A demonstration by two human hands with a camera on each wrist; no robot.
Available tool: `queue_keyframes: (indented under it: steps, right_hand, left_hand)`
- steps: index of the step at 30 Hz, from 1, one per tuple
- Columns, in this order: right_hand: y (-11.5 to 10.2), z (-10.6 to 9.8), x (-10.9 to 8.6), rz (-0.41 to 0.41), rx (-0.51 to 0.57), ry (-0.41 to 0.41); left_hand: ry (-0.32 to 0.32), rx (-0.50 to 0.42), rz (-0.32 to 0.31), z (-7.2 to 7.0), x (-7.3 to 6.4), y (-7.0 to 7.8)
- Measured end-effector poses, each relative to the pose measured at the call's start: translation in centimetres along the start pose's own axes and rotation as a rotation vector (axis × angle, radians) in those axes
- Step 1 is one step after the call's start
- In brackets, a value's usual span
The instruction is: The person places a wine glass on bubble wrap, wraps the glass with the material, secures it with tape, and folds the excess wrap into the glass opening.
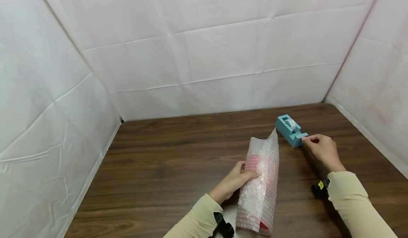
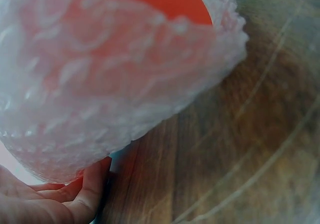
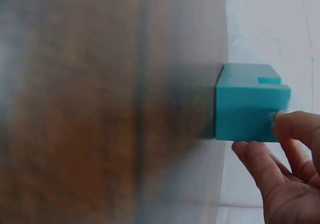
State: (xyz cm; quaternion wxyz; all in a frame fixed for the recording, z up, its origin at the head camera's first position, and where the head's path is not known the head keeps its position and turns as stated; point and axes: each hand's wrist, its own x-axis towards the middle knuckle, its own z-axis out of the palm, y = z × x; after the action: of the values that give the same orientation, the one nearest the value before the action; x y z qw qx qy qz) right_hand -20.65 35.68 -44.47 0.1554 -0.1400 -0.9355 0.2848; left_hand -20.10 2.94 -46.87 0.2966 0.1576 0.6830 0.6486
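Observation:
A bundle of bubble wrap (image 1: 266,195) lies lengthwise near the front of the table, rolled round something red. Its open near end shows a smooth red surface (image 2: 175,2) in the left wrist view. My left hand (image 1: 234,181) grips the bundle from its left side, thumb on top and fingers round the edge. To the right, my right hand (image 1: 323,151) is at the front of a teal tape dispenser (image 1: 283,130). Its thumb and index finger pinch the end of clear tape (image 3: 272,116) at the toothed edge. The tape roll (image 1: 290,123) sits inside the dispenser.
The dark wooden table (image 1: 165,167) is bordered by white sheeting (image 1: 204,61) at the back and both sides. A white sheet-like piece (image 1: 230,215) shows beside the near end of the bundle. Each wrist carries a small black camera.

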Motion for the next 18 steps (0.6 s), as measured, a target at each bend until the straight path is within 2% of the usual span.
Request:
queue_keyframes:
  steps: [2, 5, 9, 14, 18]
  right_hand:
    - [0.2, -0.2, 0.0, -0.005, -0.014, -0.030]
    - [0.5, -0.7, -0.1, 0.007, -0.018, -0.125]
    - [-0.3, -1.6, 0.1, 0.033, 0.016, -0.223]
    - [-1.2, -1.8, 0.5, 0.033, 0.047, -0.257]
    - [-1.1, -1.5, 0.8, 0.055, 0.083, -0.294]
  left_hand:
    - [0.000, 0.001, 0.000, 0.0, -0.1, 0.0]
    - [-0.001, 0.009, -0.004, -0.1, -0.2, -0.1]
    - [-0.002, 0.018, -0.004, -0.3, -0.3, 0.2]
    - [0.013, -0.005, -0.007, -0.7, -0.3, 0.2]
    - [0.034, -0.018, -0.007, -1.2, -0.3, 0.2]
